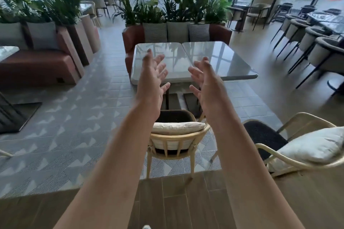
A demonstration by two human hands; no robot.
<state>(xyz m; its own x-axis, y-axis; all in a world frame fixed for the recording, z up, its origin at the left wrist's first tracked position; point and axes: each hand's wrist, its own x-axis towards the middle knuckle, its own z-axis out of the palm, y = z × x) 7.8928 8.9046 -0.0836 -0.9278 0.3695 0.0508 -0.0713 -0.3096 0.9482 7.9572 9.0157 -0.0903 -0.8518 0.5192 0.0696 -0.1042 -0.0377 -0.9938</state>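
Both forearms [119, 158] stretch forward from under the camera. I begin at the grip: the left hand [152, 78] and the right hand [206, 83] are spread wide, palms turned to each other, fingers apart, holding and touching nothing. Below them and a little ahead stands the wooden chair [175, 137]. Its curved back is toward me and runs left to right, so I judge both hands equally near. Beyond it is the grey table [223, 57].

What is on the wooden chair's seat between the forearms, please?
A cream cushion sits on the dark seat, against the wooden chair's backrest. The left forearm covers the seat's left edge; the cushion hides what lies beneath it.
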